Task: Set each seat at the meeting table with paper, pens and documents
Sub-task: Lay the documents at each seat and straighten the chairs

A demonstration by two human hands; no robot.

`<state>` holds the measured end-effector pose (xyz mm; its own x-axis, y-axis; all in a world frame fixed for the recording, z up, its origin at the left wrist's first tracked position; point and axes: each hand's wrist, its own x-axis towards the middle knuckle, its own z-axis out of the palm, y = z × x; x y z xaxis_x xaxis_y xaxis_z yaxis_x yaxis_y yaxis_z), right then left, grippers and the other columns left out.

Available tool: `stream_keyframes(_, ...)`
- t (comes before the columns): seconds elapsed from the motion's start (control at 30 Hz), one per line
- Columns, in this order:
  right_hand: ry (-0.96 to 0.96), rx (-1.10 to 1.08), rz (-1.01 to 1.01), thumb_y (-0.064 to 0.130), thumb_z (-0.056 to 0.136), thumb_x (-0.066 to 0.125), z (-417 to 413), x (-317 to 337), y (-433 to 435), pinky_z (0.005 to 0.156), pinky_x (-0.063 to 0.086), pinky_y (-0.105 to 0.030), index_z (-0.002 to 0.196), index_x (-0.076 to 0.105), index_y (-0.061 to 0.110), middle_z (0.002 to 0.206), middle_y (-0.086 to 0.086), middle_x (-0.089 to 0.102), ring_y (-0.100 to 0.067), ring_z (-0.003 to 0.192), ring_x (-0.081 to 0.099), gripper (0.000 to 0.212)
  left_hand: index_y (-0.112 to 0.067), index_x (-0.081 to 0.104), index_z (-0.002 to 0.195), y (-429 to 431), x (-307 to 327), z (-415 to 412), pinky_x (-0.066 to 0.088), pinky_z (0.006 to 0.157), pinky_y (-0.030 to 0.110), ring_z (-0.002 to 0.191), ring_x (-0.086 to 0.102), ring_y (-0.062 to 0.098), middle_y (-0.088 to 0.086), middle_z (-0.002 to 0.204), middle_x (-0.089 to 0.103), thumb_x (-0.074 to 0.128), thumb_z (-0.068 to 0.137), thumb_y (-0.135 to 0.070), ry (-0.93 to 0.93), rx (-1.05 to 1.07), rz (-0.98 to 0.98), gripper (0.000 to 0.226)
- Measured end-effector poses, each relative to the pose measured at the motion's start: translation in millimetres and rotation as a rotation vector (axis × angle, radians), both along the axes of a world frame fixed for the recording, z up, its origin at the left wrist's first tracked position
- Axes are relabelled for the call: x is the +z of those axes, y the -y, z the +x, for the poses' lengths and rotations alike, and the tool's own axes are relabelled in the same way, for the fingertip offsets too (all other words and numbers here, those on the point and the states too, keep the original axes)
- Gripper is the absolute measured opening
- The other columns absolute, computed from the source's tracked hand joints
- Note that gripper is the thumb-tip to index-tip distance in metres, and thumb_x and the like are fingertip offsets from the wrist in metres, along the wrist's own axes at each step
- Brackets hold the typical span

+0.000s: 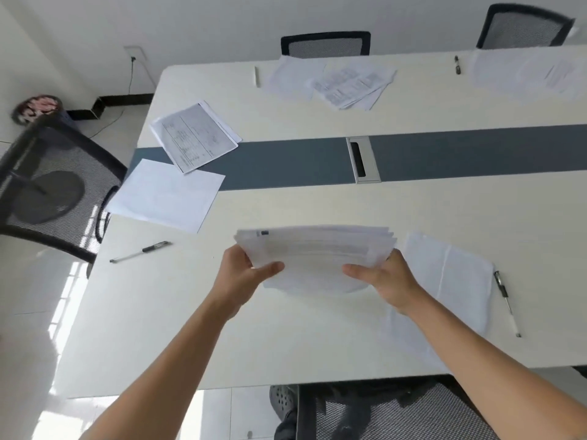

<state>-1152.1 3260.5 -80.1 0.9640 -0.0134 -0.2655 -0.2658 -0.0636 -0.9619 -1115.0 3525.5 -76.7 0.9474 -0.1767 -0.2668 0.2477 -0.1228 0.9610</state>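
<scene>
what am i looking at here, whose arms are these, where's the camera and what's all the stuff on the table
There is no machine here. These are a person's two bare arms, seen by one wide-angle camera worn on their head and looking forward and down, which is why the arms come in from the bottom edge.

The left hand and right hand each grip one side of a stack of printed documents, thumbs on top, over a pale meeting table.

Just right of the stack lies blank paper with a pen beside it. At the table's left end are a blank sheet, a printed set and a second pen. On the far side, in front of mesh chairs, more papers are laid out.
</scene>
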Motion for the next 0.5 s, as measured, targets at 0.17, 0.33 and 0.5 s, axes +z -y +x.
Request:
stream_keyframes(0.17, -0.110, -0.005, -0.052, -0.003, 0.083, 0.071, -8, -27, -4, 0.067, 0.047, -0.005, 0.102, 0.067, 0.014, 0.092, 0.007, 0.072, -0.004, 0.084, 0.068, 0.025, -0.015, 0.072, 0.083, 11, -22, -19, 0.044, 0.064, 0.029, 0.071, 0.059, 0.013, -0.001, 0.079, 0.070, 0.072, 0.074, -0.004, -0.118, 0.027, 0.133, 0.014)
stream_keyframes(0.33, -0.146, -0.057, -0.075, 0.008, 0.081, 0.076, -1, -39, -10, 0.085, 0.054, -0.031, 0.096, 0.072, 0.020, 0.102, -0.005, 0.075, -0.017, 0.093, 0.070, 0.019, -0.012, 0.068, 0.088, 20, -21, -19, 0.055, 0.075, 0.048, 0.082, 0.065, 0.030, 0.018, 0.095, 0.071, 0.065, 0.074, -0.022, -0.101, 0.071, 0.162, 0.018)
stream_keyframes(0.5, -0.342, 0.048, -0.119, 0.010, 0.083, 0.075, -6, -69, -17, 0.083, 0.053, -0.023, 0.107, 0.070, 0.013, 0.105, -0.002, 0.074, -0.020, 0.102, 0.069, 0.025, -0.004, 0.069, 0.093, 21, -43, -25, 0.056, 0.077, 0.053, 0.079, 0.067, 0.030, 0.024, 0.098, 0.071, 0.062, 0.080, -0.013, -0.197, 0.054, 0.198, 0.017)
